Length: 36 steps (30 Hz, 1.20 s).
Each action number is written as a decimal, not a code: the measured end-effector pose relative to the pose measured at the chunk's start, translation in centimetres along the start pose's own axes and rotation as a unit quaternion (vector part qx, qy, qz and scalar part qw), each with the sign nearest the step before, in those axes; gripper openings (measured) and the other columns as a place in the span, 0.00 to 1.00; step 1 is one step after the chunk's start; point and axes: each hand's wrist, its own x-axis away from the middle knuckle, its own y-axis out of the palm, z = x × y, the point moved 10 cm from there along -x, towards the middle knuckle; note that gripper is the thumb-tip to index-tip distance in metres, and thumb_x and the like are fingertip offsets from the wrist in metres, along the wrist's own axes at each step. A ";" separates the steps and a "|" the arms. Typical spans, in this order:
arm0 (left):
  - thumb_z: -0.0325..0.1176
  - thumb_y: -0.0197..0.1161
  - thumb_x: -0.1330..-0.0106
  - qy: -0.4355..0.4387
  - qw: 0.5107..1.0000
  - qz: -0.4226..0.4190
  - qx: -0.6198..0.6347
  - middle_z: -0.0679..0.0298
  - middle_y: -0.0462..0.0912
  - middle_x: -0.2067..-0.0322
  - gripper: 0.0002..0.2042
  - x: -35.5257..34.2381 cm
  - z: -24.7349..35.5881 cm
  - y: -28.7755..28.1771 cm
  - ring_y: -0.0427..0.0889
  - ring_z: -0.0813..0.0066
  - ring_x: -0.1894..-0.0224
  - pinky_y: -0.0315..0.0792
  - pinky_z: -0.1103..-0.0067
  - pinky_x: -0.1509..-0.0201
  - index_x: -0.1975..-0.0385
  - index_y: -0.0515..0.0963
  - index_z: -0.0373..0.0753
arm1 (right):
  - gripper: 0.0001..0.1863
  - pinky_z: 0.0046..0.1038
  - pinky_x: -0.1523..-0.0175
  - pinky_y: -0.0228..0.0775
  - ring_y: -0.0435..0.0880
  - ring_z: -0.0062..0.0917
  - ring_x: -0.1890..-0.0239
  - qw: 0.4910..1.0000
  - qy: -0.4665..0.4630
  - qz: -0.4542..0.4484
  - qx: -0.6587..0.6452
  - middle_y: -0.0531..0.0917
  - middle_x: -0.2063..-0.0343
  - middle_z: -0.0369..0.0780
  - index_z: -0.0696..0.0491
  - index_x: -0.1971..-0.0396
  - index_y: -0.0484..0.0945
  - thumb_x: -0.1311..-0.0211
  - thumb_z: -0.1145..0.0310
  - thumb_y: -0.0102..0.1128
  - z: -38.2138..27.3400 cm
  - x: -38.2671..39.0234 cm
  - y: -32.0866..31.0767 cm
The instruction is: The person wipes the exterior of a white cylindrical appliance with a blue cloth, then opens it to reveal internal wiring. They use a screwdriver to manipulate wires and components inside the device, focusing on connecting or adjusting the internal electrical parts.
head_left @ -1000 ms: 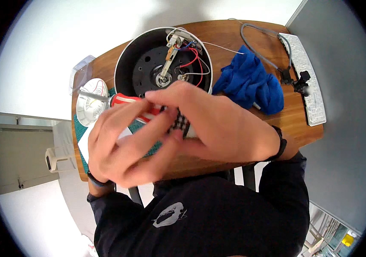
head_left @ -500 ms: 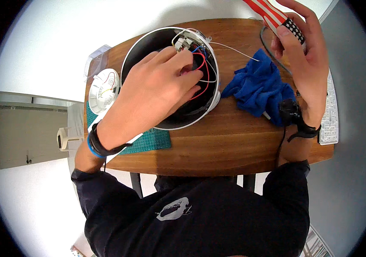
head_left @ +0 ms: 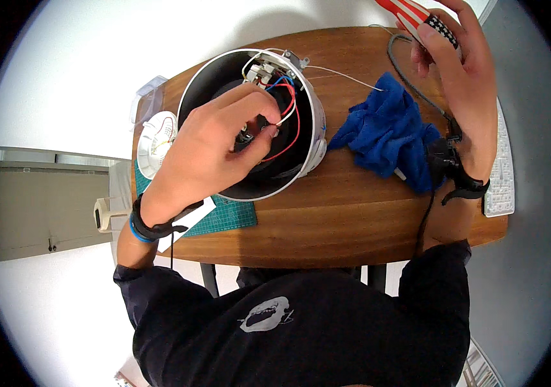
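one white wire [head_left: 287,117] is pinched in my left hand [head_left: 208,142]; my right hand [head_left: 465,74] clasps a striped screwdriver [head_left: 418,17], blue cloth [head_left: 388,126] between them.

Bright, fairly even light, with a broad soft shadow on the white wall [head_left: 108,71] at top centre. Inside the round housing [head_left: 318,122] it goes dark – detail sinks into black. Heavy fisheye: wooden table [head_left: 353,229] edges bowed, frame corners black with bluish fringing – small wires [head_left: 297,126] slightly soft.
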 end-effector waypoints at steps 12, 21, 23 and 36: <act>0.21 0.72 0.29 -0.056 0.997 -0.004 0.045 0.62 0.88 0.63 0.10 0.6 -0.2 1.0 0.83 0.71 0.70 0.76 0.76 0.66 0.51 0.84 0.39 | 0.24 0.21 0.65 0.73 0.79 0.16 0.70 0.996 0.013 -0.073 -0.052 0.81 0.67 0.36 0.57 0.30 0.69 0.23 0.77 0.56 0.8 -0.1 0.3; 0.19 0.72 0.31 -0.046 0.991 -0.028 0.119 0.61 0.90 0.61 0.10 0.9 0.7 1.1 0.88 0.72 0.66 0.80 0.76 0.60 0.52 0.85 0.36 | 0.21 0.22 0.62 0.74 0.80 0.18 0.68 0.993 0.023 -0.100 -0.057 0.82 0.61 0.37 0.53 0.32 0.76 0.21 0.73 0.59 1.4 -0.1 1.2; 0.19 0.73 0.32 -0.007 0.993 -0.015 0.115 0.60 0.89 0.61 0.10 1.0 0.9 0.9 0.89 0.70 0.64 0.81 0.75 0.58 0.54 0.85 0.35 | 0.22 0.18 0.63 0.72 0.78 0.12 0.68 0.988 -0.017 -0.129 -0.080 0.82 0.54 0.34 0.47 0.29 0.79 0.20 0.71 0.58 3.6 -0.4 2.1; 0.16 0.75 0.38 0.019 0.998 -0.052 0.032 0.59 0.88 0.60 0.11 2.9 1.6 0.3 0.86 0.59 0.55 0.78 0.68 0.50 0.59 0.85 0.36 | 0.25 0.39 0.43 0.77 0.83 0.45 0.47 0.923 -0.105 -0.342 0.141 0.86 0.54 0.53 0.47 0.37 0.86 0.28 0.51 0.73 10.5 2.2 11.7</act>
